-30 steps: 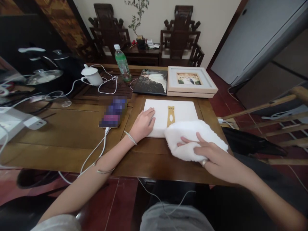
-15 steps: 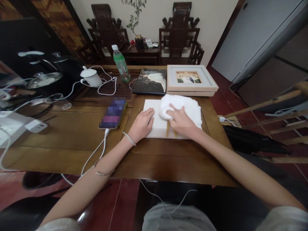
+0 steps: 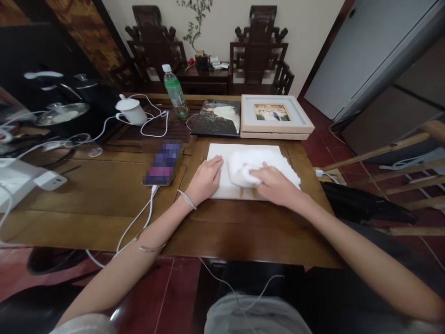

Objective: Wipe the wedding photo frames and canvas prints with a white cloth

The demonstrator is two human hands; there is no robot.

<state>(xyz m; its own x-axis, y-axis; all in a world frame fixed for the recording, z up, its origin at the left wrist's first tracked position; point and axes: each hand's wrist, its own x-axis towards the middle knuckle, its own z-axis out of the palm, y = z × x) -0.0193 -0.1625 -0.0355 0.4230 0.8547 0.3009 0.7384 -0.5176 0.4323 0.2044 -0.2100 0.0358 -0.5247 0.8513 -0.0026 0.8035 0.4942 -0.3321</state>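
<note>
While right hand (image 3: 274,185) grips fluffy white cloth (image 3: 243,169) | left hand (image 3: 206,178) flat on rectangular white board (image 3: 219,155)

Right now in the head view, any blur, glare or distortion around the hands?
Head view: the right hand and the white cloth are smeared by motion blur; the left hand on the white board is sharp. The phone screen is pixelated. A soft glare patch sits on the wooden table near edge. Wide-angle bending shows at the frame edges.

No text, label or number can be read on anything here
</note>
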